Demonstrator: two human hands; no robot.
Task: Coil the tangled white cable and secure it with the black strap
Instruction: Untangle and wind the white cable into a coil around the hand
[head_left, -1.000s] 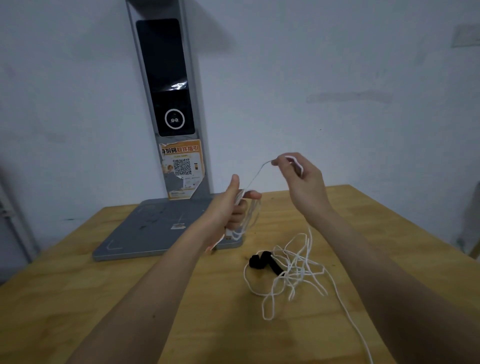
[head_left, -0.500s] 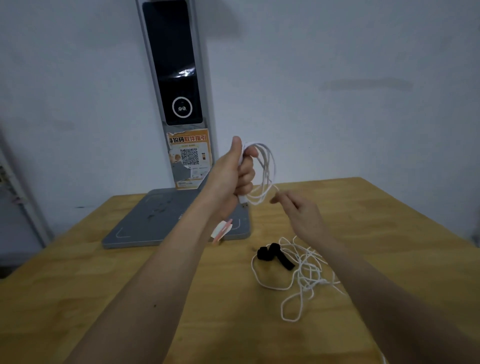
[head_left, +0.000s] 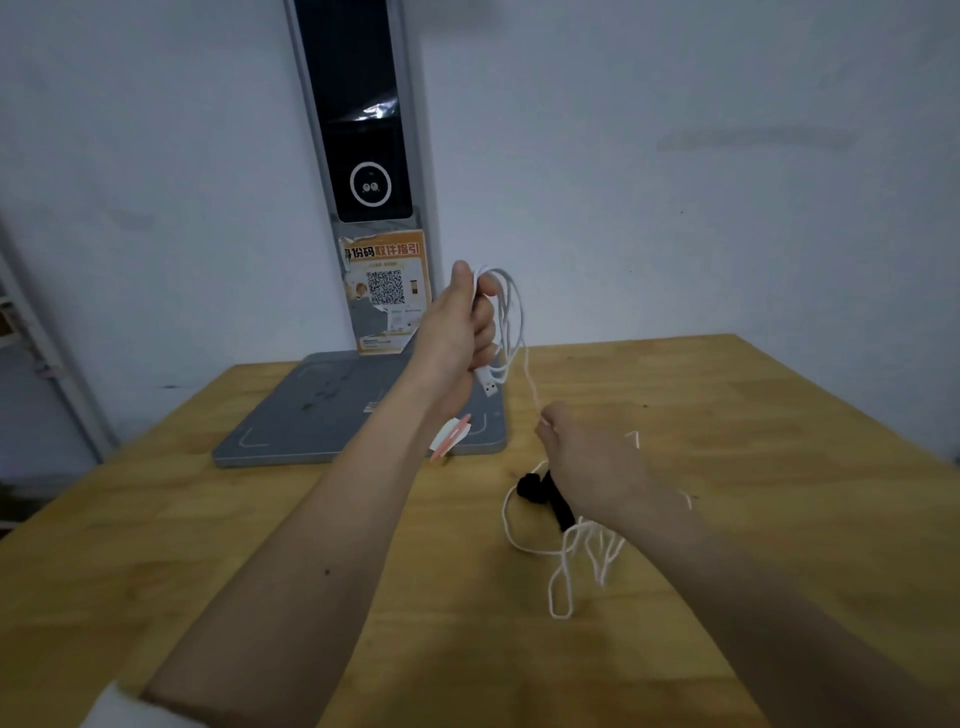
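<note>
Pale wall (head_left: 675, 208) rises behind a wooden table (head_left: 753, 426) that fills the lower part of the head view. Part of the white cable (head_left: 511, 322) is already gathered into a few long loops hanging from the left hand (head_left: 460, 332), which is raised above the far middle of the table with thumb on top and fingers curled tight around the loops. A USB plug (head_left: 488, 385) on the cable's end sticks out below that fist. From the loops a single strand drops down and to the right into the right hand (head_left: 587, 462), held lower and nearer, just above the tabletop; its fingertips seem pinched on the strand, though the back of the hand hides the grip itself. The uncoiled rest of the cable lies in a loose tangle on the wood below and partly under the right wrist, towards the middle of the table, with one long loop reaching toward the near edge. The black strap (head_left: 545, 493) lies on the table within that tangle, partly covered by the right hand. Beyond the left hand, at the far edge, stands a grey device with a flat base (head_left: 322, 415) and an upright column (head_left: 363, 130) bearing a dark screen and an orange sticker (head_left: 387, 291) with a QR code. A small white and pink tag (head_left: 449, 436) shows beside the left forearm at the near right corner of the base.
</note>
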